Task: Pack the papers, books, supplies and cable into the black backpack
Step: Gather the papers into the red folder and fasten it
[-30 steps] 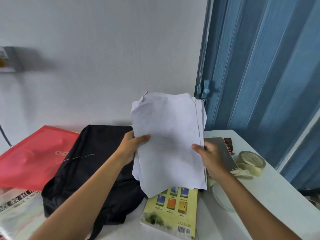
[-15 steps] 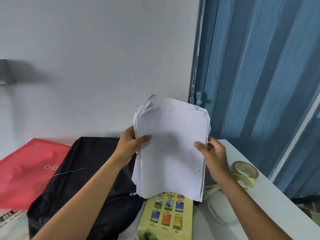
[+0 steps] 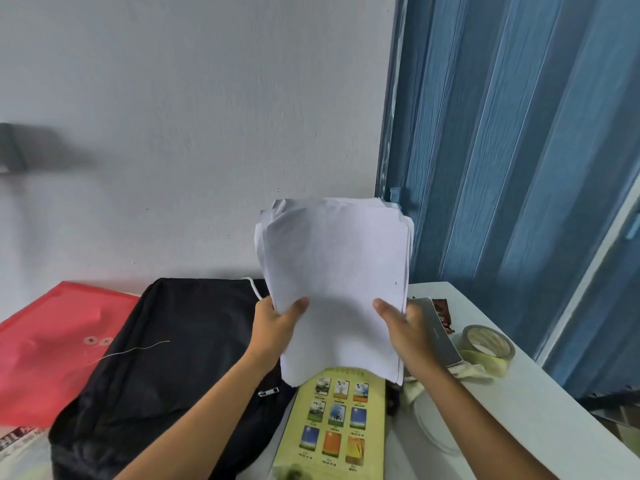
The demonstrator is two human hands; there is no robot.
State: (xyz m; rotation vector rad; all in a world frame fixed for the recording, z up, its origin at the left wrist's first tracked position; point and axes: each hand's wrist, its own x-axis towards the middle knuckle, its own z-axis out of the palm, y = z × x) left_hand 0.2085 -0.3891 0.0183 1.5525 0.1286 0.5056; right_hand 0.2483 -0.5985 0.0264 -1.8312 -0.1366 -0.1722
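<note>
We grip the papers upright, left hand and right hand pinching the lower edges. Square the stack first. The black backpack looks zipped; open before sliding in.

Both forearms reach up from six o'clock. The left hand pinches the paper stack at nine o'clock, thumb on its front. The right hand pinches the stack's three o'clock edge likewise.

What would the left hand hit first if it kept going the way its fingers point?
The left hand already grips the papers, so they come first. Beyond them its fingers aim toward the right hand at the stack's other edge, though depth is unclear.
</note>
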